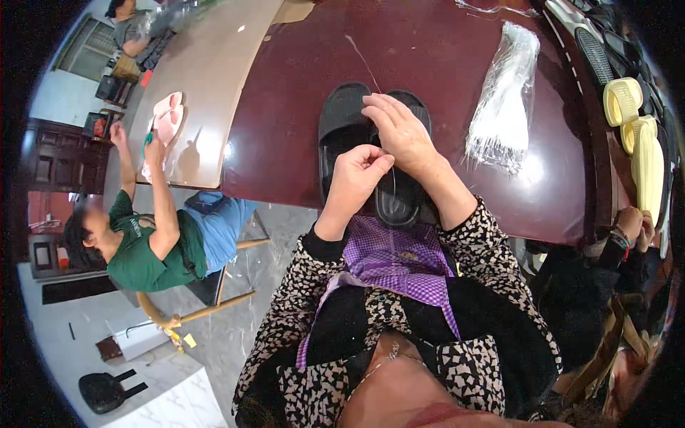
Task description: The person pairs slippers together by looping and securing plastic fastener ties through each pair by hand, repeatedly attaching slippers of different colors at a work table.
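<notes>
A pair of black slide slippers lies side by side before me on the dark red table: the left slipper [344,107] and the right slipper [397,203]. My left hand [357,178] is closed, thumb and forefinger pinching a thin clear strand [394,175] above the slippers. My right hand [408,139] reaches over the right slipper with its fingers loosely stretched and slightly bent; its thumb is hidden. Another fine strand [362,58] stretches across the table beyond the slippers' far ends. Whether both strands are one piece is hidden by my hands.
A clear bag of thin white strands [503,100] lies at the right. Yellow slippers [644,167] and black ones line the right edge, near another person's hands [631,227]. At left, a person in green [153,242] handles pink slippers [168,118] on a beige table [207,78].
</notes>
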The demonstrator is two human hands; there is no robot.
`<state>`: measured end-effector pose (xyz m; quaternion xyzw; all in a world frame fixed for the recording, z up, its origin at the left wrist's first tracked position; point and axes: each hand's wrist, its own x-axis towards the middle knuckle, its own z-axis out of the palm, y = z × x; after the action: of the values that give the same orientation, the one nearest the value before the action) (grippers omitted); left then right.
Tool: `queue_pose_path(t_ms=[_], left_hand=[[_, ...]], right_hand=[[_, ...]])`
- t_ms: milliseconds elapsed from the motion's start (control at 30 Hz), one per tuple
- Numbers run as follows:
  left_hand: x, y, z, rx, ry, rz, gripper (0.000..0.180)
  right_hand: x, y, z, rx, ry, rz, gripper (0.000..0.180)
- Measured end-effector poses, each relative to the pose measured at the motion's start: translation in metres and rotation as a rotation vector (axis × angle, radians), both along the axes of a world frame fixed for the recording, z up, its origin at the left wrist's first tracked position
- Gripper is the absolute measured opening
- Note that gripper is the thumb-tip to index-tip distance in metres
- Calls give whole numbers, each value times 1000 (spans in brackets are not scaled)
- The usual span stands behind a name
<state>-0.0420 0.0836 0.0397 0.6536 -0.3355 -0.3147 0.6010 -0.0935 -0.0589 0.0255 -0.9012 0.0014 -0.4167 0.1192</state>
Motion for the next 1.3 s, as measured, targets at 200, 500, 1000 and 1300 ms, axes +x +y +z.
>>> queue_pose_path(t_ms=[200,500,1000,1300], left_hand=[[-5,8,-2,10,35,-13,13],[-7,17,-11,87,-27,31,12],[11,60,26,-508,308,203,4],[-3,67,26,-631,412,160,6]], right_hand=[[1,4,-5,-22,34,29,38],[0,13,2,-45,-13,101,39],[-52,70,56,1047,237,268,20],[-45,91,47,1330,313,378,16]])
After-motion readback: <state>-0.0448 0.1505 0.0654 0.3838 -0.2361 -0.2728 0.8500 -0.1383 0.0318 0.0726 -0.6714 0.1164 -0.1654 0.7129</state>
